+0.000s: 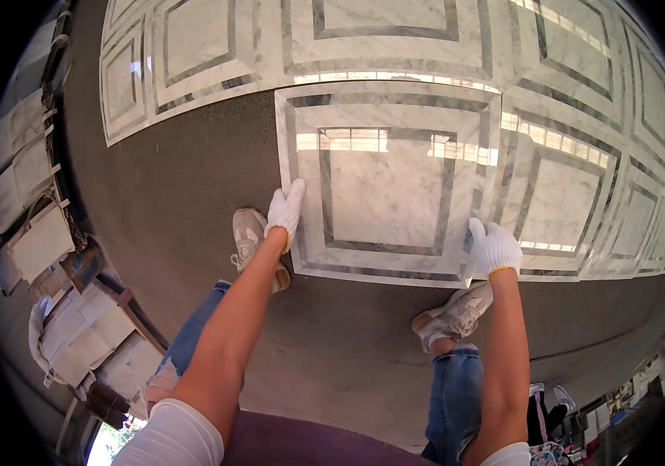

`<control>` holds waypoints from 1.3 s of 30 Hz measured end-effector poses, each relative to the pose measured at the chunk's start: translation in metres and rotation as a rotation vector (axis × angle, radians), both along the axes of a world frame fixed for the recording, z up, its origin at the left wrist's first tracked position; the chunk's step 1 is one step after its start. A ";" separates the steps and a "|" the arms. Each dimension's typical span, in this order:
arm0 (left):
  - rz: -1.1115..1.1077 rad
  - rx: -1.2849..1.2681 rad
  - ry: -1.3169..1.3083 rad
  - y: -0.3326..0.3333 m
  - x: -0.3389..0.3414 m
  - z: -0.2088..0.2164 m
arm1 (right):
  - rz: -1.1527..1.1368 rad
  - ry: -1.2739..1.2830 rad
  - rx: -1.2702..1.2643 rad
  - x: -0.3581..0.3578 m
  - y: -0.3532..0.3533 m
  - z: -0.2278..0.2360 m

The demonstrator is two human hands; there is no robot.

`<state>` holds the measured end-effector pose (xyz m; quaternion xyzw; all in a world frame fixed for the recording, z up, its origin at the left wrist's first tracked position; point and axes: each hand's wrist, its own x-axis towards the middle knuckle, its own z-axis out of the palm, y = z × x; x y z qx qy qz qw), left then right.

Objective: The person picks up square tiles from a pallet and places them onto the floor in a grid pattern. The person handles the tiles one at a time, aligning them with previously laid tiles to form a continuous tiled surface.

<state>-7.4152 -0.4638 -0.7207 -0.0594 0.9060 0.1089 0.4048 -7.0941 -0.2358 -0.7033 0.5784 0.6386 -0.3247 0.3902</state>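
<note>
Two opposite edges of the marble tile (387,186), just ahead of your shoes (247,229), meet your gloved left hand (286,208) and right hand (497,247), a spread likely keeping it balanced. Visible fingers slightly apart; others hidden, cannot tell if clamped. Dull brown floor (185,163), glossy matching tiles (561,198) beyond and right, pale stacks (88,330) at left.

no text can be read, it seems

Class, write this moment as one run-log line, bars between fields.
left hand: gloved, at left edge of tile | right hand: gloved, at its right edge | tile: beside other tiles
</note>
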 end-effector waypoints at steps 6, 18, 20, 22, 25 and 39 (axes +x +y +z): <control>-0.065 -0.055 -0.007 -0.009 -0.013 -0.013 | -0.010 0.106 0.254 -0.046 0.025 0.046; -0.899 -0.458 0.042 0.047 -0.020 0.024 | -0.870 0.045 -0.539 0.032 -0.116 -0.013; -0.832 -0.383 0.061 0.024 -0.033 0.022 | -1.157 -0.016 -0.639 0.013 -0.121 0.001; -0.828 -0.419 0.115 0.018 -0.028 0.025 | -1.517 -0.029 -0.667 -0.006 -0.132 0.011; -0.751 -0.165 0.381 0.036 -0.026 0.030 | -1.694 0.090 -0.517 -0.010 -0.148 0.000; -0.038 0.147 0.013 0.028 -0.056 -0.015 | -1.775 0.012 -0.291 -0.003 -0.167 -0.011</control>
